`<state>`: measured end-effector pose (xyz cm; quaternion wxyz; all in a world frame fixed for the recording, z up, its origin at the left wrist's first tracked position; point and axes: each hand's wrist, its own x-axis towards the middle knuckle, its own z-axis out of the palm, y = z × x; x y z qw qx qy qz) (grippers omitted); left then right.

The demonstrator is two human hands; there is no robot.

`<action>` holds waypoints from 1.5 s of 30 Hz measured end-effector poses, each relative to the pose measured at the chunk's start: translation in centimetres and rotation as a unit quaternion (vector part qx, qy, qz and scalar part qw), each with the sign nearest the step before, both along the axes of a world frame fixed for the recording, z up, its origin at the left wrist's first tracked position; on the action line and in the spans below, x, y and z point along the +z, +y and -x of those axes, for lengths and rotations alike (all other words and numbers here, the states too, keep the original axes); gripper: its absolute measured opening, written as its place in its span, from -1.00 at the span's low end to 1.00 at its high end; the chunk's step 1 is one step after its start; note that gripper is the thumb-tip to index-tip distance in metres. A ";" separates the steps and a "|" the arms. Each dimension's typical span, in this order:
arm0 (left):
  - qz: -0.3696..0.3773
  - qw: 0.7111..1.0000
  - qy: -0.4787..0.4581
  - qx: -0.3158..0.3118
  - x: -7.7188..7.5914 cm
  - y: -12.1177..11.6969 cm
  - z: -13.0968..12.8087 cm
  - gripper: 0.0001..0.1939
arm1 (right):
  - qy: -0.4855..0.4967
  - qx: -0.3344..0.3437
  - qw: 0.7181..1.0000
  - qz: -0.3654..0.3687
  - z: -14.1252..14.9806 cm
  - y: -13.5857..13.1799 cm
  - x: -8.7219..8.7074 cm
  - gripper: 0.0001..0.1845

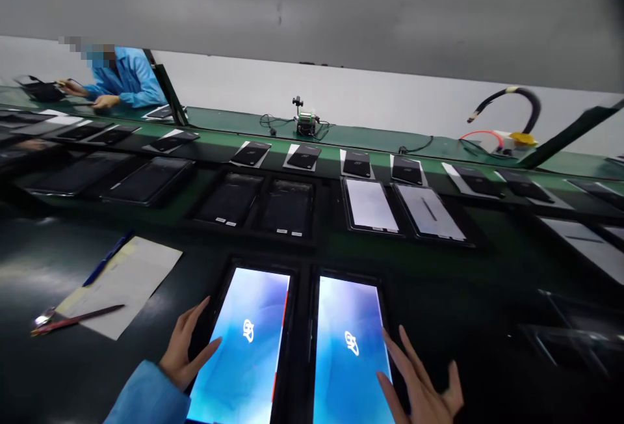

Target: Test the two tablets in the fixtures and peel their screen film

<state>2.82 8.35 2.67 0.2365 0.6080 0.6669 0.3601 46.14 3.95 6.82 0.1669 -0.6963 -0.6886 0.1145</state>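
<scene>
Left hand (182, 349) gripped left edge of left lit tablet (244, 346) on dark bench (463, 307), fingers loosely curled, right hand (422, 382) spread open at right edge of right lit tablet (348, 349), holding nothing, papers (121, 281) and pen (78, 320) lay left

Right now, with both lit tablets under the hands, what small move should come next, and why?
Probably a touch on the lit screens: the left hand grips the left tablet by its edge, the right hand hovers open beside the right tablet, and both show only a logo.
</scene>
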 end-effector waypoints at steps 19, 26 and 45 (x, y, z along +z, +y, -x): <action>-0.027 0.999 0.006 0.043 -0.6 0.1 -0.2 -0.51 | 0.005 0.140 0.990 -0.012 3.6 3.1 0.1 -0.40; -0.037 0.996 0.069 0.031 -0.7 0.0 -0.2 -0.36 | -0.031 0.148 0.988 -0.025 3.7 2.4 0.7 -0.44; -0.102 0.955 0.280 -0.017 2.6 7.5 0.0 -0.54 | -0.123 0.283 0.946 -0.097 6.8 3.7 1.9 -0.52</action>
